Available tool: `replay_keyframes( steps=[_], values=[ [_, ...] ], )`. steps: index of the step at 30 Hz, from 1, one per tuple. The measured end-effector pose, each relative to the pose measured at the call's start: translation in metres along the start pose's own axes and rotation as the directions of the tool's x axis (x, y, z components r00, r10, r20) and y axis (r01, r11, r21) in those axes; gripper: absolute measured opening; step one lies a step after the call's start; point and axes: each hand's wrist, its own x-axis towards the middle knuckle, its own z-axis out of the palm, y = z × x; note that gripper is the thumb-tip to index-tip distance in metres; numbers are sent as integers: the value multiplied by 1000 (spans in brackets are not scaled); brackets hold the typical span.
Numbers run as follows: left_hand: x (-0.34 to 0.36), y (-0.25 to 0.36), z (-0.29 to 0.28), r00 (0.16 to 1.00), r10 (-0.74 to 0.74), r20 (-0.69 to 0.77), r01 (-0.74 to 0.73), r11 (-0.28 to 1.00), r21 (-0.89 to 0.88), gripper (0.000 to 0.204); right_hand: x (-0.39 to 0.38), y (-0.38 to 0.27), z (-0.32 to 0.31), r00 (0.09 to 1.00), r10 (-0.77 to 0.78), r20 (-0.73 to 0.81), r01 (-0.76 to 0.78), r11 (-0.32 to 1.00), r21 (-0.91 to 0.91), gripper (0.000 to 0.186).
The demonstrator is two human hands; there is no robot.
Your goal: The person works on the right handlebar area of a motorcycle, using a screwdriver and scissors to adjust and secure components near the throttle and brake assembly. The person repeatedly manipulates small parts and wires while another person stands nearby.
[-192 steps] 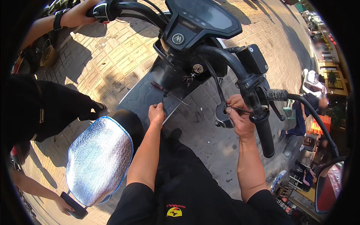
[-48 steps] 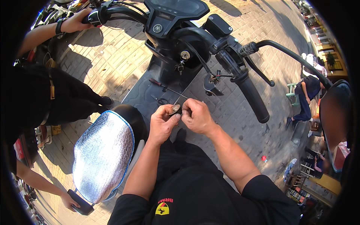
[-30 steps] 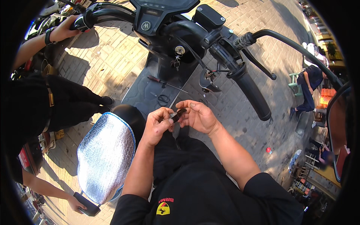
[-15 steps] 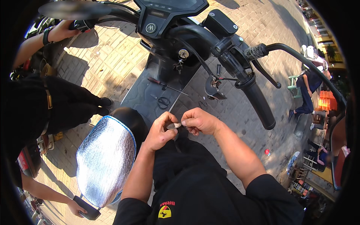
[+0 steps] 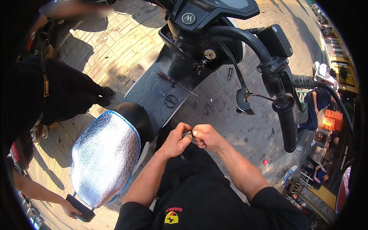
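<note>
My left hand [image 5: 176,141] is closed in a pinch around a small, shiny greyish piece [image 5: 186,134], mostly covered by the fingers, so its kind is unclear. My right hand [image 5: 207,138] meets it, thumb and curled fingers pinched at the piece's edge. Both hands are in front of my body, beside the footboard [image 5: 147,90] of a black electric scooter. Ahead on the right, the scooter's right handlebar grip [image 5: 286,130] points toward me. An opened black switch housing [image 5: 243,102] dangles below the bar with wires showing.
On the footboard lie a screwdriver [image 5: 178,84] and black-handled scissors [image 5: 170,100]. A silver cover [image 5: 105,161] wraps the seat. At left stands a person in dark clothes [image 5: 65,90], one hand [image 5: 69,209] on a black bar behind the seat. Keys [image 5: 199,68] hang from the ignition.
The handlebar and scooter front have shifted right and down in view. The other person's hand no longer shows on the left grip. My hands sit slightly lower and farther right, closer together over the piece.
</note>
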Motion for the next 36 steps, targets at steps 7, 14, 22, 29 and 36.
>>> replay_keyframes(
  steps=[7,14,22,29,36],
  values=[
    [76,-95,15,877,-64,-476,180,963,202,39,-4,25,-28,975,-214,-55,209,974,-89,14],
    [165,-231,-9,607,-29,-794,585,693,422,52,12,86,-95,927,-83,-365,53,994,-92,9],
    [168,-266,-11,610,-119,-784,687,573,447,57,29,100,-104,912,-164,-377,94,976,-198,10],
    [69,-67,45,989,-125,-80,73,877,-476,20,-10,44,-55,888,-353,-297,301,931,-207,12],
    [-3,85,49,991,35,130,55,776,-628,10,-73,11,-19,831,-528,-176,497,846,-191,11]
  ],
)
